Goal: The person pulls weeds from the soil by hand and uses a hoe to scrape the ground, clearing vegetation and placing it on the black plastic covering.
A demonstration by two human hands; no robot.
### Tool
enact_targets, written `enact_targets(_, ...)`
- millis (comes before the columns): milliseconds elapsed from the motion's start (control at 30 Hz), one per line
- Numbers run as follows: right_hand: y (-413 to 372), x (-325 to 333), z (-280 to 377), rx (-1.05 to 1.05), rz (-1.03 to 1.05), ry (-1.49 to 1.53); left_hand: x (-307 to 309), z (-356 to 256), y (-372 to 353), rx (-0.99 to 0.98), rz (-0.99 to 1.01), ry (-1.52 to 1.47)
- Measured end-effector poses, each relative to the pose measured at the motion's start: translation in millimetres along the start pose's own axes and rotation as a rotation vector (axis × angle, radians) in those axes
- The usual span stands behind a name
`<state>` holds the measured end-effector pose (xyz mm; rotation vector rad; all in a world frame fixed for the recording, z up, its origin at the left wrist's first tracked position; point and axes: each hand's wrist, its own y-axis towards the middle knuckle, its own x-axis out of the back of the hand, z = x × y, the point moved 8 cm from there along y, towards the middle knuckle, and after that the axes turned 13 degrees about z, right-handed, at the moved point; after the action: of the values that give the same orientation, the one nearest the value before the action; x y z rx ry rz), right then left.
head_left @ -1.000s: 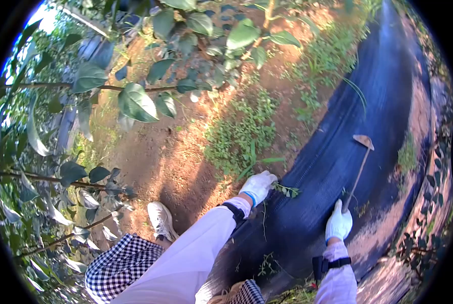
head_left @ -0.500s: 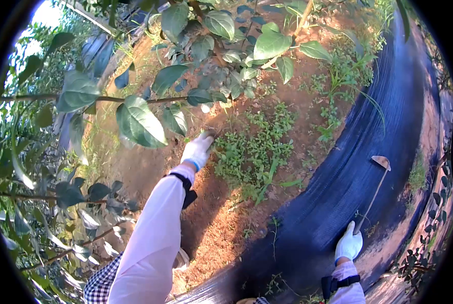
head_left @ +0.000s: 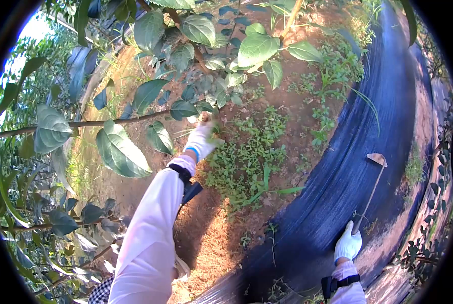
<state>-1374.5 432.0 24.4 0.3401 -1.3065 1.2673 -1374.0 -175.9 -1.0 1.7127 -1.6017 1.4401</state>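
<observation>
Lower right, my right hand (head_left: 348, 244) is closed round the handle end of the hoe (head_left: 371, 196), which looks light and stiff and lies on the black ground sheet (head_left: 333, 177). Mid-frame, my left hand (head_left: 201, 141) is among the weeds (head_left: 246, 157). It is blurred and I cannot tell its grip. The stems look soft, so I'd grip them low.

Bare reddish soil (head_left: 216, 248) — green weeds (head_left: 246, 157) rooted in it; black ground sheet (head_left: 338, 172) overlying its right side, hoe (head_left: 370, 192) upon it.

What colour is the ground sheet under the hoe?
The ground sheet beneath the hoe is black with a bluish sheen; head view.
</observation>
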Motion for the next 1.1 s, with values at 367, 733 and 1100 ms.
enact_targets(367,-1.4,-1.7,-2.4,-0.022,0.016,0.086,-15.1,118.6,-126.7,0.396,-0.734,-0.720)
enact_targets(733,-7.9,5.3,10.5,-0.008,-0.014,-0.020,-16.1,120.9,-93.0,0.520,-0.223,-0.492)
enact_targets(1100,-12.3,6.7,12.7,-0.016,-0.036,0.019,-63.5,-12.3,-135.9,0.070,0.063,0.113)
